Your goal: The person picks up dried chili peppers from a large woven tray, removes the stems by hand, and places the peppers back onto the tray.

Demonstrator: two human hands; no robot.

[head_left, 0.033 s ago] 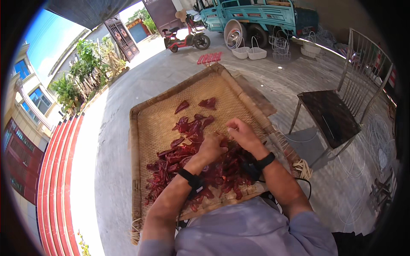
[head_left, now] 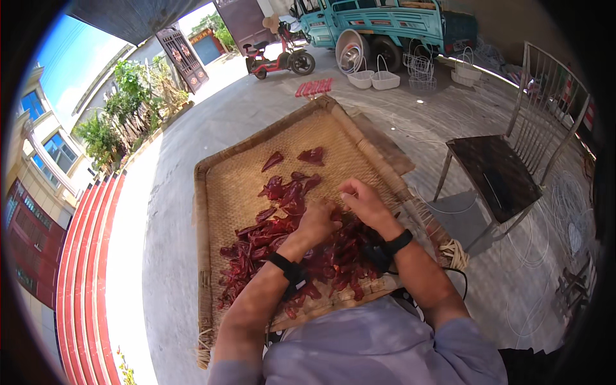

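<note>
A heap of dried red chili peppers [head_left: 256,247] lies on a woven bamboo tray [head_left: 237,173] in front of me. My left hand [head_left: 318,221] is closed over the middle of the heap, with a bit of dark red chili showing at its fingertips. Close by on the right, my right hand [head_left: 364,202] is held a little higher, fingers bent and closed; what they hold, if anything, is hidden. Two separate chilies lie beyond the heap, one a narrow pod [head_left: 273,160] and the other a wider piece [head_left: 312,155]. Both wrists wear black bands.
At the right stands a metal-backed chair [head_left: 494,173] with a dark seat. Coils of wire [head_left: 568,218] lie beyond it. White baskets [head_left: 385,80], a blue truck [head_left: 385,25] and a red scooter [head_left: 279,61] are at the back. Red steps [head_left: 90,256] run along the left.
</note>
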